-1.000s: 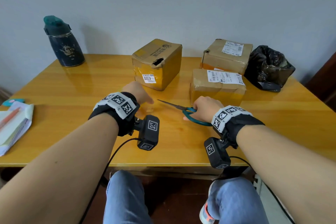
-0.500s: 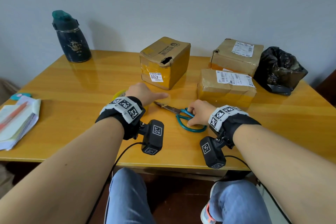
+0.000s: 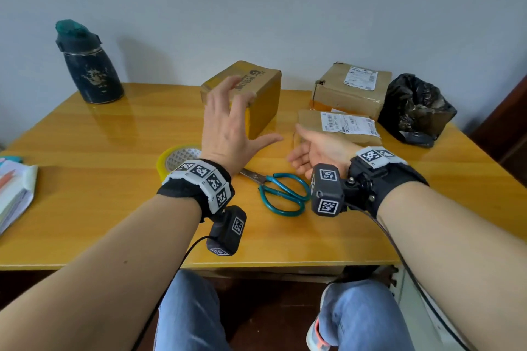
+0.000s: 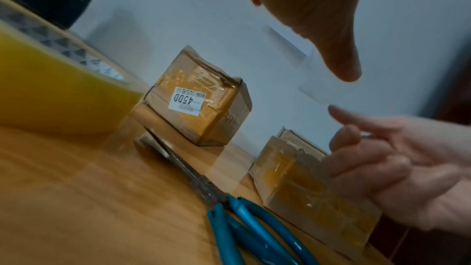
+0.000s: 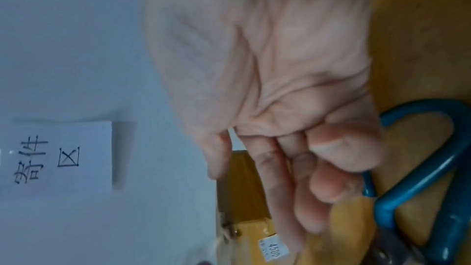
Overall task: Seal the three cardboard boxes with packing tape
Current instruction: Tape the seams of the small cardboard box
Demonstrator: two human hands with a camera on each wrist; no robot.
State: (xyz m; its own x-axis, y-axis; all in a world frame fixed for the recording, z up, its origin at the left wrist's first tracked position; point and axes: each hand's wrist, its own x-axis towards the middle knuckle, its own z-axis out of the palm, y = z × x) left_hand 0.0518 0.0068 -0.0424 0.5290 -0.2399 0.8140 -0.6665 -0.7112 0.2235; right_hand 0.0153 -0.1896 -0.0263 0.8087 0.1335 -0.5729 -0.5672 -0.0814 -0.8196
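Head view: the left hand [image 3: 228, 125] is raised above the yellow wooden bench [image 3: 94, 179], fingers spread wide and holding nothing, in front of the tall brown cardboard box with yellow tape [image 3: 256, 94] that stands at 12 o'clock. The right hand [image 3: 319, 151] hovers at 2 o'clock, palm turned inward, fingers loosely relaxed and empty, just before the low flat cardboard box with a white shipping label [image 3: 339, 128]. Behind that, at 1 o'clock, sits a third labelled cardboard box [image 3: 350, 88], with a crumpled black plastic bag [image 3: 413, 111] beside it. The roll of yellowish clear packing tape [image 3: 176, 159] lies flat on the bench at 10 o'clock, partly hidden by the left wrist. The teal-handled scissors [image 3: 282, 194] lie closed on the bench between the two wrists, touched by neither hand. A dark drinking bottle with a green lid [image 3: 88, 65] stands far at 10 o'clock, and a stack of papers [image 3: 14, 194] lies at the 9 o'clock edge.

Left wrist view: the tape roll [image 4: 51, 80] looms at 9 o'clock, the scissors [image 4: 242, 219] lie at 6 o'clock, the tall box [image 4: 198, 98] bears a "4500" sticker, and the right hand [image 4: 395, 172] hangs open at 3 o'clock before the flat box [image 4: 293, 178].

Right wrist view: the picture is rotated and blurred; the right hand's fingers [image 5: 280, 178] are loosely bent around nothing, the scissor handles [image 5: 420, 158] lie apart from them, and a white paper sign [image 5: 58, 158] hangs on the wall.
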